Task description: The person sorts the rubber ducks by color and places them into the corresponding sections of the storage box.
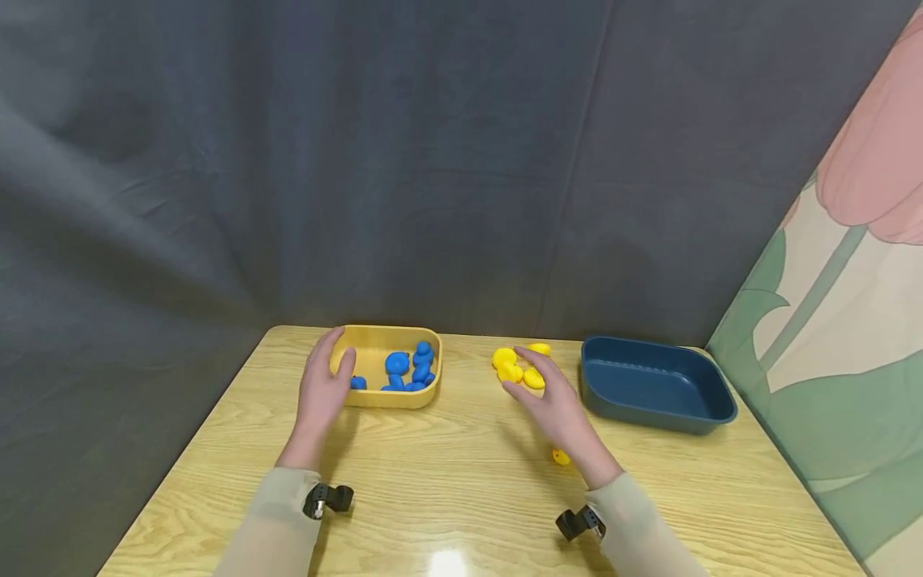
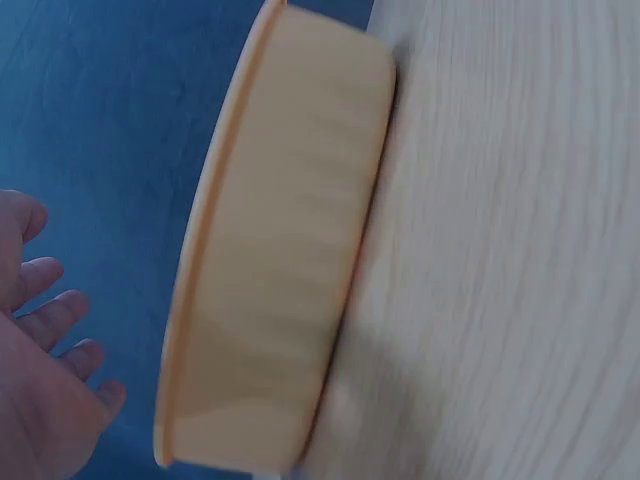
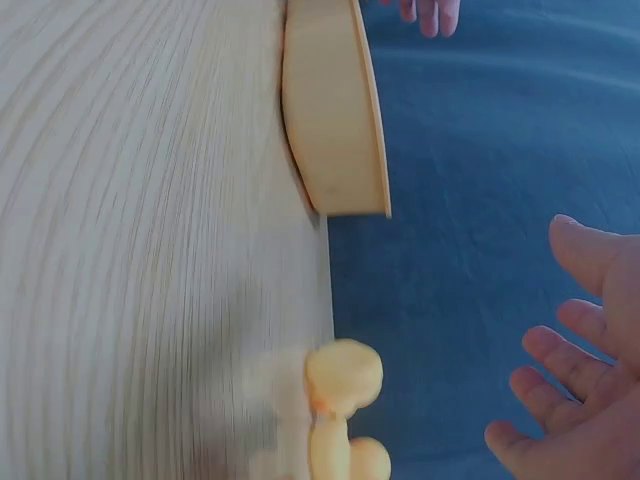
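Observation:
My left hand (image 1: 326, 389) hovers at the left end of a yellow tray (image 1: 397, 398), thumb and fingers spread and holding nothing. Several blue toy ducks (image 1: 397, 363) lie inside that tray, mostly toward its right side. In the left wrist view the hand (image 2: 50, 350) appears beside the tray's outer wall (image 2: 270, 240). Over the table to the right, my right hand (image 1: 555, 401) is also spread and holds nothing. Just beyond its fingertips sits a cluster of yellow toy ducks (image 1: 509, 373). Another yellow duck (image 1: 561, 457) lies nearer me, partly hidden by the right wrist.
A dark blue tray (image 1: 659, 421) stands at the right of the wooden table (image 1: 447, 473), with its inside floor bare. Grey cloth (image 1: 433, 160) hangs behind the table's back edge. A curtain with a tulip print (image 1: 851, 385) borders the right side.

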The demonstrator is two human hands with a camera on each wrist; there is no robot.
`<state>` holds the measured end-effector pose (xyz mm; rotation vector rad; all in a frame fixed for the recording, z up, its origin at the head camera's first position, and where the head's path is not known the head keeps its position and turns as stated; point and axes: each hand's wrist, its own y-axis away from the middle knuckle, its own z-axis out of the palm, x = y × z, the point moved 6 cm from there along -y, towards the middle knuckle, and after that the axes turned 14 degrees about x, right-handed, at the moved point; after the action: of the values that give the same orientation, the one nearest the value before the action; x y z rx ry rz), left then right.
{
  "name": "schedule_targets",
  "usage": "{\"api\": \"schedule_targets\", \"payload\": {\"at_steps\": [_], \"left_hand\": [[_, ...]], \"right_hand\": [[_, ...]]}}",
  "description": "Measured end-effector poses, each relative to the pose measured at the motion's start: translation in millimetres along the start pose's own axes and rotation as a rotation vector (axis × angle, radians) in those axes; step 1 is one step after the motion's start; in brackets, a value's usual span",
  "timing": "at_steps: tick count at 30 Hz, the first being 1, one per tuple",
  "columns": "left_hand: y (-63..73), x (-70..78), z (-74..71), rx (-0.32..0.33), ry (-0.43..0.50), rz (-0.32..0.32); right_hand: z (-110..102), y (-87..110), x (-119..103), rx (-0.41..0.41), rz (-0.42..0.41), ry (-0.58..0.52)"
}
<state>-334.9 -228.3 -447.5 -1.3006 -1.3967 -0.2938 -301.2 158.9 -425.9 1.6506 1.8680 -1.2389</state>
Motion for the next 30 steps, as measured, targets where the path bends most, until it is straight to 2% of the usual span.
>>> {"api": "schedule_targets", "payload": {"at_steps": [6,12,19,23,30], "left_hand": [[4.9,20.1,9.7,-0.021,0.019,0.026],[14.2,41.0,21.7,-0.083,0.028,0.042],[29.6,68.9,37.1,-0.154,0.086,0.048],[39.5,84.0,51.1,-0.193,0.100,0.081],[59.8,99.4,82.7,-0.229,0.087,0.140]], "right_hand": [[-25,3.6,12,0.031,-0.047,0.078],[-52,9.2,23,0.084,-0.079,0.143],[-81,12.5,36,0.135,-0.068,0.175],[-96,15.2,43,0.168,-0.062,0.186],[-116,18.2,56,0.222,-0.064,0.171]]}}
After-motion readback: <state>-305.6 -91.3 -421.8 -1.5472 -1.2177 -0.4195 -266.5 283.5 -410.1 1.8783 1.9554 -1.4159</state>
